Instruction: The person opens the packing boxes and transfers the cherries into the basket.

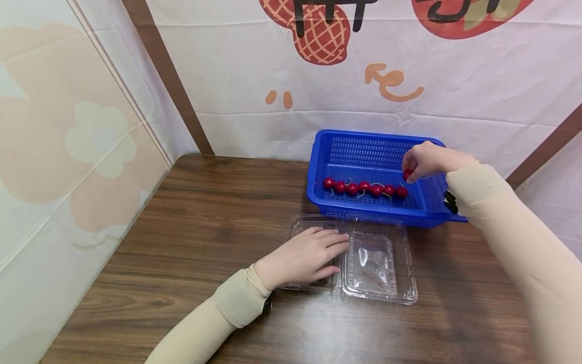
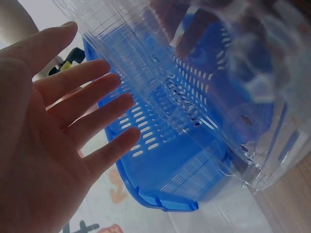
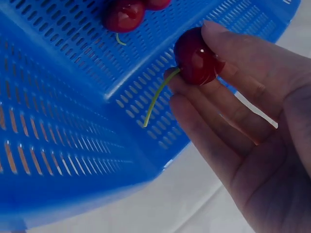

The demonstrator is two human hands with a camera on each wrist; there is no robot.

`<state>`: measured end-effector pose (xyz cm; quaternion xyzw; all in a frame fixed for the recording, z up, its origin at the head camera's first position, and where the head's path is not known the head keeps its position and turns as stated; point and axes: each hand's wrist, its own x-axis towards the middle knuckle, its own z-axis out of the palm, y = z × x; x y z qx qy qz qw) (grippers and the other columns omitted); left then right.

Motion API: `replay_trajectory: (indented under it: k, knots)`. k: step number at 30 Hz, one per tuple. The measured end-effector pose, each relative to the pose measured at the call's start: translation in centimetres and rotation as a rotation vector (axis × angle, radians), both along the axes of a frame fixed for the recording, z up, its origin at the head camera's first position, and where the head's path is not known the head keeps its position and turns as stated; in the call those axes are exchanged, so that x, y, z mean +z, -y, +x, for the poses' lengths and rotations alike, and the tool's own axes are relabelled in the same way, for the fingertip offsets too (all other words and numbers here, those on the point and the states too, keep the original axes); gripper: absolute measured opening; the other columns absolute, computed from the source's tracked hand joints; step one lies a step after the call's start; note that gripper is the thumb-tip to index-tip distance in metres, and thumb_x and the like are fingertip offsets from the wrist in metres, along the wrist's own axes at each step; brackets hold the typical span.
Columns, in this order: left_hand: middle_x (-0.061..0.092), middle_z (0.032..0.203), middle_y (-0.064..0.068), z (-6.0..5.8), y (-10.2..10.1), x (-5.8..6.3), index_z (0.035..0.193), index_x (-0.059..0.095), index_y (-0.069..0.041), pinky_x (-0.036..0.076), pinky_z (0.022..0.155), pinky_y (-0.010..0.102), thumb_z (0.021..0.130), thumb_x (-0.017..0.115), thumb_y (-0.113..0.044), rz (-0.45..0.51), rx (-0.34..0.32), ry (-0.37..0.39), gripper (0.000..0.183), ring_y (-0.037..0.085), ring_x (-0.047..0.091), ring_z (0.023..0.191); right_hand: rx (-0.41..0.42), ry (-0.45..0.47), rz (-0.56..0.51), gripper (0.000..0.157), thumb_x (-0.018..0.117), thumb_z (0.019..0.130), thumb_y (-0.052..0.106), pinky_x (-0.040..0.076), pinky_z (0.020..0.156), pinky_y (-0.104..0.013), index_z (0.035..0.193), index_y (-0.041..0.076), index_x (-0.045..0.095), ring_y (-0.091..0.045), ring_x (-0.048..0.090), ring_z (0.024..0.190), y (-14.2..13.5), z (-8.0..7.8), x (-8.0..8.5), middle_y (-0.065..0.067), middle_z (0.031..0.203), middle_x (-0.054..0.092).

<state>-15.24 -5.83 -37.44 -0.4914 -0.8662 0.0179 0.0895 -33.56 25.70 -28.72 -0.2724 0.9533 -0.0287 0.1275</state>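
Observation:
My right hand [image 1: 425, 161] pinches a dark red cherry [image 3: 197, 56] between thumb and fingers, its green stem hanging free. It is over the right end of a blue perforated basket [image 1: 379, 135]. Several more cherries [image 1: 364, 187] lie in a row along the basket floor. My left hand [image 1: 306, 255], fingers straight and slightly spread, lies over the left half of an opened clear plastic clamshell box [image 1: 402, 293]. In the left wrist view the left palm [image 2: 43, 145] is bare, with the clear plastic beside the fingertips. Whether it presses on the box I cannot tell.
The basket stands at the back of a brown wooden table [image 1: 191, 217], near a printed white cloth backdrop [image 1: 236, 76]. The clamshell lies just in front of the basket. Another cloth [image 1: 91, 151] hangs along the left side.

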Motion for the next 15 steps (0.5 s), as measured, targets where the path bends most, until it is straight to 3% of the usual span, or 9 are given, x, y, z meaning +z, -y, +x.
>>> replay_trajectory:
  k: [15]
  knots:
    - [0.051, 0.141, 0.001, 0.0, 0.1, -0.2, 0.136, 0.052, -0.014, 0.038, 0.108, 0.038, 0.094, 0.051, -0.043, 0.000, -0.003, -0.015, 0.051, 0.020, 0.049, 0.128, -0.068, 0.065, 0.058, 0.026, 0.081, 0.069, 0.019, 0.051, 0.071, -0.039, 0.088, 0.006, 0.068, -0.020, 0.061, 0.080, -0.6, -1.9, -2.0, -0.005, 0.084, 0.068]
